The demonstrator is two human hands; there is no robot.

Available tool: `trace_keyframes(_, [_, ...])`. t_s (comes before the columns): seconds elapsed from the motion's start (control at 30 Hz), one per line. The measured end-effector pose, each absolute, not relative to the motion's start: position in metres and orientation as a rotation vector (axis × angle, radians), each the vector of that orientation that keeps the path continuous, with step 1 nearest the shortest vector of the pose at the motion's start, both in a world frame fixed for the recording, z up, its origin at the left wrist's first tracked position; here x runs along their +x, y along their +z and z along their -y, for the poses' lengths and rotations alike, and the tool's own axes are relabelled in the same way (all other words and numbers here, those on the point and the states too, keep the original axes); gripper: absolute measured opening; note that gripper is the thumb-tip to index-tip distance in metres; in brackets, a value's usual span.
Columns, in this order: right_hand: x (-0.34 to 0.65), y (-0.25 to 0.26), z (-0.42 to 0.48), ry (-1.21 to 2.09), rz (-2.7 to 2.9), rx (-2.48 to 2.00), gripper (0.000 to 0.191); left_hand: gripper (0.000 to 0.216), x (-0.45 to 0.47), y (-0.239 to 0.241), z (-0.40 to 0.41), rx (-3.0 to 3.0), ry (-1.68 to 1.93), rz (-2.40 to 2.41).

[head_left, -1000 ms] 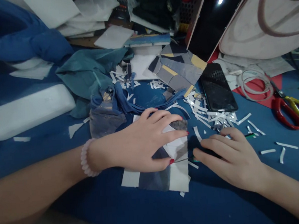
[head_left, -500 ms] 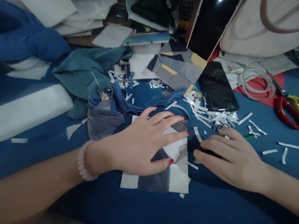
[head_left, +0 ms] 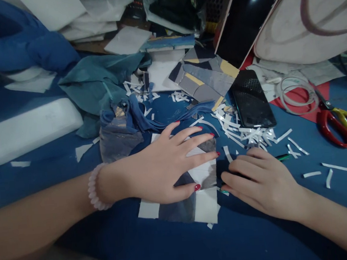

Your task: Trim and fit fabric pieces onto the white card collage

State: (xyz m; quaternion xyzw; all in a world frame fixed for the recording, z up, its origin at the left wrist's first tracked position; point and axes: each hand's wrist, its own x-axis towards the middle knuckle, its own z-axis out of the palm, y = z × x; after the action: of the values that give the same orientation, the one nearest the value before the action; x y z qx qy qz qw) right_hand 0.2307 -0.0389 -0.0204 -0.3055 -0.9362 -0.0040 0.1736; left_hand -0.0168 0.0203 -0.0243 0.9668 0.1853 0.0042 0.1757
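Just now the left hand [head_left: 161, 169] lies spread flat, pressing the patchwork sheet [head_left: 205, 205] beneath its palm. Close beside its fingertips, the right hand [head_left: 262, 183] covers a thin green tool [head_left: 283, 157] running slantwise under it; whether the fingers pinch it cannot be told.

Near edge of mat [head_left: 170, 246]: bare and open below both forearms.
Between left hand [head_left: 164, 168] and right hand [head_left: 262, 183]: narrow gap only, with the edge of the patch [head_left: 208, 205] in it.
Beyond right hand: strip pile [head_left: 246, 134], with the phone [head_left: 251, 100] just behind it; blocked.
Right side: a few loose strips, scissors [head_left: 338, 127] at far right.
Beyond left hand: cloth heap [head_left: 122, 126].
Left: white block [head_left: 26, 129]; bare mat between it and the forearm.
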Motion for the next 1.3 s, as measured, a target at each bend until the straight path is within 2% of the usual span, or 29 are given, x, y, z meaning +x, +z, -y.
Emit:
trace_keyframes(0.2, [0.2316, -0.0214, 0.0386, 0.003, 2.667, -0.875, 0.040, 0.060, -0.0169, -0.0238, -0.0209, 2.730, 0.017, -0.508])
trace_keyframes(1.3, [0.2270, -0.0225, 0.0418, -0.051, 2.675, -0.825, 0.034, 0.067, -0.0166, -0.0217, -0.0203, 2.683, -0.023, -0.516])
